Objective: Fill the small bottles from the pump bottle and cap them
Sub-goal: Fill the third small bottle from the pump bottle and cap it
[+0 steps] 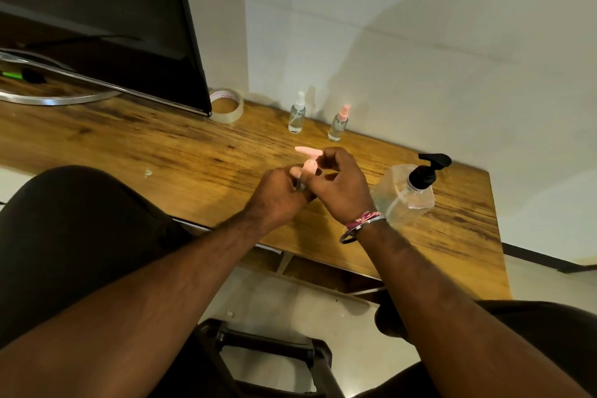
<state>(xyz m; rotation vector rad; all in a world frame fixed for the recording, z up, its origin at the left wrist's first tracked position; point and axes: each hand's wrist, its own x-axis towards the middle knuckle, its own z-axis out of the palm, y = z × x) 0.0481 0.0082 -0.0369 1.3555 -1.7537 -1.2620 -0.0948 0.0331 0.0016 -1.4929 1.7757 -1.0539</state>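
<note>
Gripping a small bottle (300,185) at frame centre, the left hand (279,195) kept its long axis upright, while the right hand (339,186) pinched its pink pump cap (308,158), nozzle pointing left; the pump bottle (407,191) stood right.

You sit at a brown wooden bench (135,145) that meets a white wall (403,26). At your far left stands a big black screen (106,10), tilted, on a shiny silver ring stand (48,99). A green pen (13,75) lies inside that ring. A roll of clear tape (226,105) lies flat just beside the screen's lower corner. A small white scrap (148,172) lies on the wood near the front edge. Below the bench you see a pale floor (290,307) and a dark stool (274,352).
</note>
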